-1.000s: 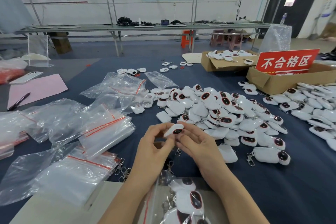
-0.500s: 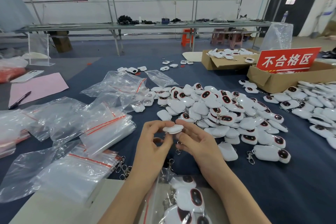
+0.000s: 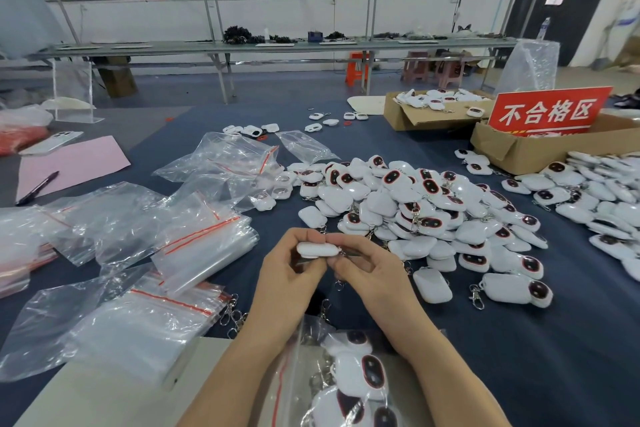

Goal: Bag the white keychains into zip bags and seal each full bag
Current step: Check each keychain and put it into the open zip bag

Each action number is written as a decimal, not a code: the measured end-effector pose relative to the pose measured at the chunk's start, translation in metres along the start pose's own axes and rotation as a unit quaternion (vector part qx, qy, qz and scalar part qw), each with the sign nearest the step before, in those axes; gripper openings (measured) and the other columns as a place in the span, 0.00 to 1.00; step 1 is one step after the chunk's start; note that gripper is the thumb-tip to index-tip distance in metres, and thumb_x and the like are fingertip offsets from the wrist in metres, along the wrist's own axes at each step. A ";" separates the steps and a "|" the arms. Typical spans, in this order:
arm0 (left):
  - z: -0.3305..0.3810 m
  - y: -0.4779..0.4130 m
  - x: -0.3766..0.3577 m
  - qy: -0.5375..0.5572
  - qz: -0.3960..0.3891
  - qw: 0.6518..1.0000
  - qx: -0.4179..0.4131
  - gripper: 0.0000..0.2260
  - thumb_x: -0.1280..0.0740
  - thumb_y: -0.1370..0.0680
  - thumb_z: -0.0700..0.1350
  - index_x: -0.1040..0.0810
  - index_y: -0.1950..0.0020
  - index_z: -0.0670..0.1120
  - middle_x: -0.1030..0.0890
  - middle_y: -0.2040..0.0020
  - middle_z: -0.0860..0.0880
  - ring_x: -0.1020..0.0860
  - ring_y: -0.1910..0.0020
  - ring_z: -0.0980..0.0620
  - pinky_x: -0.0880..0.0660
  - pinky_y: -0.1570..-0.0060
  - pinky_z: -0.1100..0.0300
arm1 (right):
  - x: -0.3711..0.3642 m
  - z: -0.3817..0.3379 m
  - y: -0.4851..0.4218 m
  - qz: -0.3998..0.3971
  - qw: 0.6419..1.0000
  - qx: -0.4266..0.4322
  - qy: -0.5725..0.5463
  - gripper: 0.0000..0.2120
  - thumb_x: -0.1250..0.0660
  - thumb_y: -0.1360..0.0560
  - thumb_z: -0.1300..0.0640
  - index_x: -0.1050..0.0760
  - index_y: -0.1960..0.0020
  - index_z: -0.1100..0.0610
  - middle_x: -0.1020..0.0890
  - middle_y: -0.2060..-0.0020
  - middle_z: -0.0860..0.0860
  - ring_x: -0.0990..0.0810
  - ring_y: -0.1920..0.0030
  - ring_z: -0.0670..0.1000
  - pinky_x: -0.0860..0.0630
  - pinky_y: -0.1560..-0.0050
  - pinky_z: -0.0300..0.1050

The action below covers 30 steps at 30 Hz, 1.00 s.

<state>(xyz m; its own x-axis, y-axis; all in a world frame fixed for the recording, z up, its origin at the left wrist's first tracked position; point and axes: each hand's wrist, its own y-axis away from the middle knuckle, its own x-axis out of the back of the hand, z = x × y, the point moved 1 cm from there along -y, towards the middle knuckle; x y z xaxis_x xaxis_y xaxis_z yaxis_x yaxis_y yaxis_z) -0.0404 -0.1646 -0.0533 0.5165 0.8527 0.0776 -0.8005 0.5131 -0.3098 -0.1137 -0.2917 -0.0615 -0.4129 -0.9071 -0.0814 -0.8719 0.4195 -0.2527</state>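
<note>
Between my two hands I hold one white keychain [image 3: 317, 249] above the dark blue table. My left hand [image 3: 289, 282] pinches its left end and my right hand [image 3: 369, 274] pinches the right end by the metal ring. Its white back faces me. A zip bag [image 3: 349, 378] partly filled with keychains lies open between my forearms at the bottom. A big pile of white keychains [image 3: 426, 211] with dark oval faces spreads just beyond my hands. Empty zip bags with red seal lines [image 3: 204, 243] lie in stacks to the left.
More keychains [image 3: 602, 198] cover the right edge. Two cardboard boxes [image 3: 519, 149] stand at the back right, one with a red sign [image 3: 549, 113]. A pink sheet [image 3: 74, 163], a pen [image 3: 36, 188] and a phone [image 3: 52, 143] lie far left. Loose metal clasps [image 3: 233, 317] sit near my left wrist.
The keychain has been turned over between my fingers: its dark face showed a second ago, now only the white back shows. Both hands stay in the same place.
</note>
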 end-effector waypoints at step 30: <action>0.005 0.001 -0.002 0.077 -0.029 0.996 0.032 0.06 0.34 0.17 0.43 0.18 0.46 0.51 0.14 0.49 0.47 0.15 0.49 0.47 0.18 0.49 0.57 | 0.002 -0.006 0.003 0.046 0.999 0.008 0.018 0.07 0.31 0.21 0.63 0.18 0.47 0.54 0.12 0.54 0.51 0.13 0.52 0.51 0.18 0.51 0.42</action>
<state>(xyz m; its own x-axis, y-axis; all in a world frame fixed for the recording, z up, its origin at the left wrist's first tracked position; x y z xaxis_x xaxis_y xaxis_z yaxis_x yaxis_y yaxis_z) -0.0440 -0.1656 -0.0493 0.5992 0.7987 -0.0547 -0.7830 0.5704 -0.2479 -0.1183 -0.2922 -0.0563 -0.5006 -0.8627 -0.0711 -0.8252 0.5004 -0.2620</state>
